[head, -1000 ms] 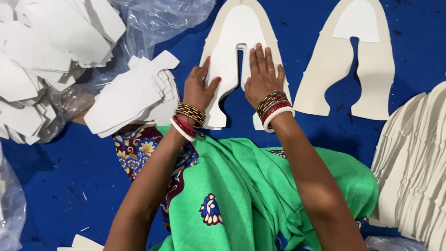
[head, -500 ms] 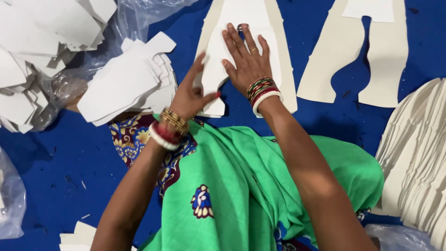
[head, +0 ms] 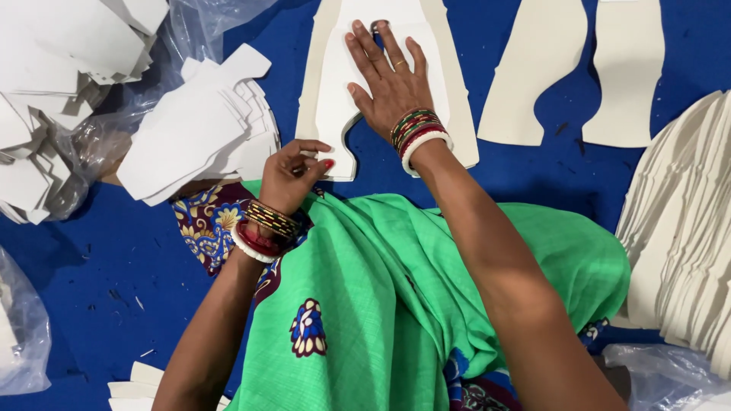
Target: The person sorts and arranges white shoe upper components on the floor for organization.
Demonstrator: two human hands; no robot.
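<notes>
1. Pressing flat with fingers spread, the right hand [head: 388,80] pins the white cut-out piece [head: 335,106] onto the cream shoe-shaped panel [head: 457,114] on the blue floor sheet [head: 99,297].
2. The left hand [head: 293,173] pinches the piece's lower tab; tugging could skew it off the panel.
3. A second ago both hands lay flat; the left has since curled closed.

White cut-out piece [head: 339,106]: flat, stiff sheet, arch-shaped with two legs and a notch between them. Lies at upper centre of the frame on a larger cream piece [head: 461,114] of like outline, itself flat on blue cloth. Lower left leg tip pinched; upper part pressed flat.
</notes>
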